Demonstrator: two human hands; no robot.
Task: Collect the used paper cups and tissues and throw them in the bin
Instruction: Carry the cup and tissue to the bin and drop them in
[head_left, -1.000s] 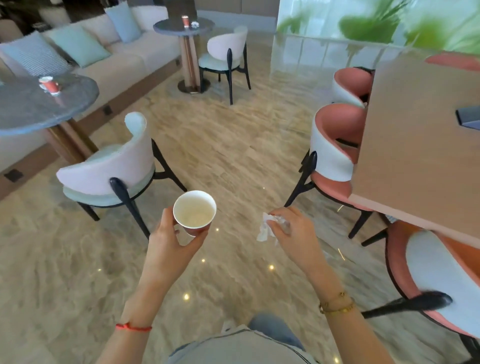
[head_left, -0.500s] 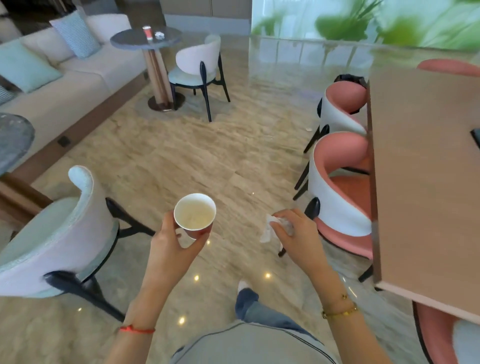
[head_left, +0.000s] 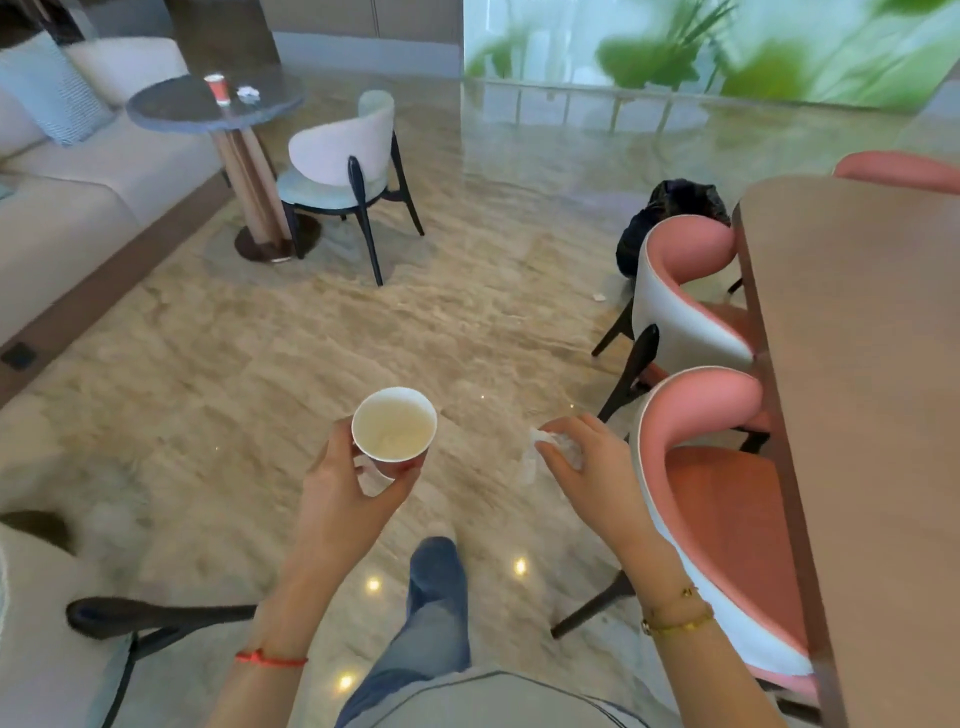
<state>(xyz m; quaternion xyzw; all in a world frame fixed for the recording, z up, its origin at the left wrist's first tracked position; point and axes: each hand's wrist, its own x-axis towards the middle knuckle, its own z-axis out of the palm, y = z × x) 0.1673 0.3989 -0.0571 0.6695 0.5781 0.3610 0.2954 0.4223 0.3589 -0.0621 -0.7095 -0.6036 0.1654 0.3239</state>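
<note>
Walking on, she's neared the pink chairs (head_left: 727, 499); left hand (head_left: 348, 499) grips the paper cup (head_left: 394, 426) upright, right hand (head_left: 592, 467) pinches a tissue (head_left: 558, 448).

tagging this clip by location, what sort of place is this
Probably a lounge or cafe-style seating area, perhaps a lobby: a long sofa, a small round table with a white chair, pink chairs along a long wooden table, on polished stone floor.

Paper cup (head_left: 394, 427) and tissue (head_left: 556, 448) in hand
</note>
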